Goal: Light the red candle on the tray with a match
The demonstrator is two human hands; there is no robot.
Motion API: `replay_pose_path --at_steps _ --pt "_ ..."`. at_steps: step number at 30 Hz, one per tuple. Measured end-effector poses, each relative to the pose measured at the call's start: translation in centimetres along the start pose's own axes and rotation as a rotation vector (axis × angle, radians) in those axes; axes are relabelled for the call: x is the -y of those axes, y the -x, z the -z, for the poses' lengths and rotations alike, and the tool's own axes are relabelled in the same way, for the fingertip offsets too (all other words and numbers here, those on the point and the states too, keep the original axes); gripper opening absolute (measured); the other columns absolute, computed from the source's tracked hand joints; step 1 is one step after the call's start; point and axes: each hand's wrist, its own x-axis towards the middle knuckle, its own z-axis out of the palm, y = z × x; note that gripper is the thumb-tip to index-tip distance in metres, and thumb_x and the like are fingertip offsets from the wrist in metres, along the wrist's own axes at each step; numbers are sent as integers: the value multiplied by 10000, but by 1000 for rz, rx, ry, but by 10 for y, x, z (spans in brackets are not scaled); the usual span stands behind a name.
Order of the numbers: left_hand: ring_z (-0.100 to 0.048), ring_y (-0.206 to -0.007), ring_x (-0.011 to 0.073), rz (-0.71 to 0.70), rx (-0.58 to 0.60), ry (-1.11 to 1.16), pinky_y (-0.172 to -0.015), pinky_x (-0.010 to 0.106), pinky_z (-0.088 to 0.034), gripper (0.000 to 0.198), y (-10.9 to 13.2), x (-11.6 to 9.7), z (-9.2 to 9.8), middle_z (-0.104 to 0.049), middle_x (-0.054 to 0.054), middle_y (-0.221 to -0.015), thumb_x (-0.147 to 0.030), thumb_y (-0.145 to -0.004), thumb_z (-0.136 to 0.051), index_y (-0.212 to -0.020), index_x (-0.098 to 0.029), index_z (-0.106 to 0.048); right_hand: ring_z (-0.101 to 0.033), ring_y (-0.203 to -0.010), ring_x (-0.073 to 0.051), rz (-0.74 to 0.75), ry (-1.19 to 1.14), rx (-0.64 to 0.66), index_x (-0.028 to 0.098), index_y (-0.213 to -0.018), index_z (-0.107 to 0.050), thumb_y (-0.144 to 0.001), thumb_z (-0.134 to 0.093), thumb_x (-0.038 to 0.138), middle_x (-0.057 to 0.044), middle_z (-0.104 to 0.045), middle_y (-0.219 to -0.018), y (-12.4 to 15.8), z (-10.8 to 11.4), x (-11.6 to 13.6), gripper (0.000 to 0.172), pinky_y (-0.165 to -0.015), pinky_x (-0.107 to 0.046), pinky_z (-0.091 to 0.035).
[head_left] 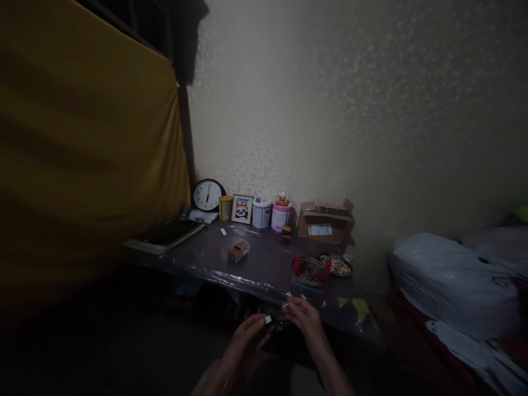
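Note:
My left hand (249,333) is closed on a small box with a pale end (268,319), which looks like a matchbox. Beside it, my right hand (302,314) pinches a thin pale stick, seemingly a matchstick (285,305). Both hands are just in front of the table's near edge, a small gap between them. Closest on the table is a plate (306,282) of dark-tipped sticks with red pieces at its sides. Behind it sits a second plate (345,273) of pale sticks. A clear-wrapped pack of small brown boxes (238,251) lies to the left.
Along the wall stand a clock (207,194), a framed panda picture (242,209), a white tub (261,213), a pink-lidded tub (281,216) and an open cardboard box (325,223). A yellow curtain (91,132) hangs left; white plastic bags (449,280) lie right.

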Motion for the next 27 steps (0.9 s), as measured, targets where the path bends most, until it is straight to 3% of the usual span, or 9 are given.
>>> replay_pose_path --at_steps 12,20,27 --pt "-647 -800 178 -25 -70 71 -807 296 -448 228 -3 1 0 -724 51 -789 -241 -555 -779 -753 -163 -696 -629 -676 -219 153 175 -24 177 -725 -688 -582 -743 466 -39 -679 -655 -2 -8 -6 327 -666 -331 -478" --pt "-644 -783 160 -13 -110 53 -759 274 -450 224 -2 -1 -5 -723 30 -767 -277 -544 -787 -722 -184 -687 -631 -717 -239 237 337 -4 206 -756 -674 -666 -667 497 -41 -691 -701 3 -10 -11 305 -689 -332 -474" --pt "-639 -768 161 -49 -130 31 -743 275 -449 229 -9 7 3 -719 28 -759 -307 -543 -784 -712 -182 -693 -616 -744 -217 396 556 -8 273 -727 -692 -726 -623 414 -15 -689 -747 16 -21 -8 157 -708 -278 -454"
